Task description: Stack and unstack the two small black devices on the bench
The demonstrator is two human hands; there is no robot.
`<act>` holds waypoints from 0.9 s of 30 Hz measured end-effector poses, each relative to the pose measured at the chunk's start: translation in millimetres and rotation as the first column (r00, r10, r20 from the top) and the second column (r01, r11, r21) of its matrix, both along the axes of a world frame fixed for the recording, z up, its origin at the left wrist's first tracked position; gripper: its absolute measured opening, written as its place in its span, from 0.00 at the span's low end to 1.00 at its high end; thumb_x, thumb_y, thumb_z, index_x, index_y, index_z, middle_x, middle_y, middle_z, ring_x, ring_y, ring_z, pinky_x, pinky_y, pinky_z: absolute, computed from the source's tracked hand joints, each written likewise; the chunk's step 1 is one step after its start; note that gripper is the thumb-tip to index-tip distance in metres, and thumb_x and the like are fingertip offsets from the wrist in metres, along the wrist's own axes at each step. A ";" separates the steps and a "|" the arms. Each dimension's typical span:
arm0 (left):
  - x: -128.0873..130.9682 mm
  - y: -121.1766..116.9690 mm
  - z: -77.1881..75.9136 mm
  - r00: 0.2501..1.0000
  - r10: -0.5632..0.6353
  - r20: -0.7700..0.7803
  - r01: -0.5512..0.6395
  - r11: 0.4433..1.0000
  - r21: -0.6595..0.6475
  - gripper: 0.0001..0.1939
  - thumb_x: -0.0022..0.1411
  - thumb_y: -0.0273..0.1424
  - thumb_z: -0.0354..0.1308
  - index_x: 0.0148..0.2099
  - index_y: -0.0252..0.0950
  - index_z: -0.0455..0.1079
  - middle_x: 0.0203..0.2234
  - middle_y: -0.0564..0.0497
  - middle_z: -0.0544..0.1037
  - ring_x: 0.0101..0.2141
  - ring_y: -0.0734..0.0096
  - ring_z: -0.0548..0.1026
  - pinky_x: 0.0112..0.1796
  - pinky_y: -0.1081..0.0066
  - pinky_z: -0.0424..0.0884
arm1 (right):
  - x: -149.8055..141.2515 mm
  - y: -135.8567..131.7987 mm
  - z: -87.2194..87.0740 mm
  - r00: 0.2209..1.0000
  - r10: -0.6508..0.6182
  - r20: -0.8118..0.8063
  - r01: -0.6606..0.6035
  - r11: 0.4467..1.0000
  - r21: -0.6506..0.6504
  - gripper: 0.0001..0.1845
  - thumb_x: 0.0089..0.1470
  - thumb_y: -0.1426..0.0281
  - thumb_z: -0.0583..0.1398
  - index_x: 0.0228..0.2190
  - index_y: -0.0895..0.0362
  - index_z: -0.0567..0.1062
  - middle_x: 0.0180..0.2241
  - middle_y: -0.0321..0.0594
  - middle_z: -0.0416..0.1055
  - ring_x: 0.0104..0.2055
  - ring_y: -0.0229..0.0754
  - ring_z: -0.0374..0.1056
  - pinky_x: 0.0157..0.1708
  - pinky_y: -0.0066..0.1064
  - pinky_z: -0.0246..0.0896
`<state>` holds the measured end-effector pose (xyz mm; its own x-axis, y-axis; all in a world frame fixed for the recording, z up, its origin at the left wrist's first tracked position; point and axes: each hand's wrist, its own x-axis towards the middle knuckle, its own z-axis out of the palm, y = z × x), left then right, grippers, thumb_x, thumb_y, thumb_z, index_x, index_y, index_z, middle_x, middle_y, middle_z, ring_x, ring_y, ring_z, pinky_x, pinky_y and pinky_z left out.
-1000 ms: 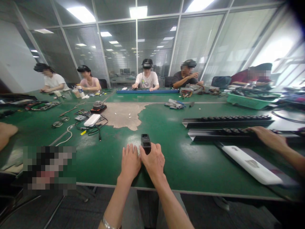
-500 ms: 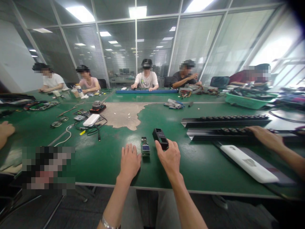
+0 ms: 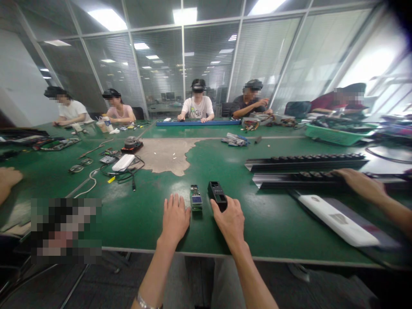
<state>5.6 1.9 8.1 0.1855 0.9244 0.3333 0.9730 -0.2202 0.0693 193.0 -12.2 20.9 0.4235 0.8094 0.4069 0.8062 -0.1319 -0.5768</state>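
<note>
Just left of the small circuit board, the left hand lies palm down on the green desk. Its fingers are flat and close together, and they hold nothing. Just right of the board is the right hand. It has its thumb on one side of a black case and its fingers on the other, pinching it. The case has holes cut in its top. It is near the board but apart from it, and it leans a bit.

Well to the right of the board lies a long white box. A bit past that, another person's hand touches a long black rail. One more black rail lies behind it.

Beyond the board, to the left, a white block sits with dark wires. Farther beyond the board, to the right, are some gloves and a green basket full of parts. Straight past the board, far off, a person sits behind a long blue bar.
</note>
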 end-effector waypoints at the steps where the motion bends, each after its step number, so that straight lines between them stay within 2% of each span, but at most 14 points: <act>1: 0.1 0.0 0.2 1.000 -0.001 -0.001 0.001 1.000 -0.004 0.26 0.70 0.39 0.42 0.62 0.30 0.63 0.62 0.36 0.63 0.63 0.50 0.58 0.61 0.48 0.52 | 0.1 0.0 -0.5 1.000 0.000 0.006 0.000 1.000 -0.002 0.25 0.55 0.52 0.57 0.46 0.58 0.72 0.40 0.46 0.68 0.39 0.47 0.67 0.37 0.34 0.58; 9: -0.2 0.7 -1.6 1.000 -0.005 -0.014 0.005 1.000 -0.002 0.27 0.71 0.40 0.40 0.63 0.29 0.63 0.62 0.36 0.63 0.64 0.50 0.57 0.61 0.47 0.52 | 2.0 0.8 -5.5 0.999 -0.002 0.047 0.005 0.999 -0.053 0.24 0.55 0.53 0.58 0.44 0.58 0.72 0.38 0.45 0.67 0.37 0.46 0.67 0.35 0.33 0.59; 14: -0.4 1.4 -1.9 1.000 -0.005 -0.013 0.005 1.000 -0.010 0.27 0.71 0.40 0.40 0.63 0.30 0.63 0.62 0.37 0.63 0.64 0.50 0.57 0.61 0.48 0.52 | 1.7 -1.1 -5.2 0.999 0.016 0.052 -0.013 0.999 -0.053 0.25 0.55 0.52 0.58 0.45 0.60 0.72 0.39 0.47 0.67 0.39 0.48 0.68 0.37 0.34 0.60; 16: -0.3 1.3 -1.5 1.000 -0.006 -0.011 0.006 1.000 -0.009 0.27 0.71 0.40 0.40 0.63 0.29 0.63 0.62 0.36 0.63 0.64 0.50 0.57 0.61 0.48 0.52 | 1.7 -2.0 -5.0 0.999 0.020 0.039 -0.018 0.999 -0.040 0.28 0.54 0.52 0.59 0.47 0.61 0.70 0.40 0.49 0.67 0.40 0.49 0.68 0.38 0.35 0.61; 21: -0.4 0.5 -1.2 1.000 -0.008 -0.004 0.008 1.000 -0.001 0.27 0.70 0.40 0.41 0.63 0.31 0.63 0.62 0.37 0.63 0.63 0.50 0.57 0.61 0.47 0.52 | 2.0 -3.1 -7.5 1.000 0.008 0.024 -0.008 1.000 0.019 0.42 0.51 0.46 0.59 0.56 0.65 0.63 0.46 0.55 0.66 0.46 0.54 0.67 0.43 0.39 0.62; 27: -1.2 -0.7 -0.2 1.000 -0.006 0.010 0.006 1.000 0.002 0.27 0.71 0.40 0.40 0.63 0.30 0.63 0.62 0.36 0.63 0.64 0.50 0.57 0.61 0.47 0.52 | 5.4 -4.0 -13.8 0.999 0.043 -0.010 -0.042 0.997 0.061 0.39 0.53 0.47 0.57 0.54 0.65 0.65 0.46 0.56 0.67 0.47 0.53 0.66 0.43 0.39 0.63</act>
<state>4.4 1.2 7.9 0.1879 0.9227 0.3366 0.9709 -0.2262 0.0783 198.4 -16.2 7.1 0.3939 0.8005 0.4517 0.8039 -0.0617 -0.5916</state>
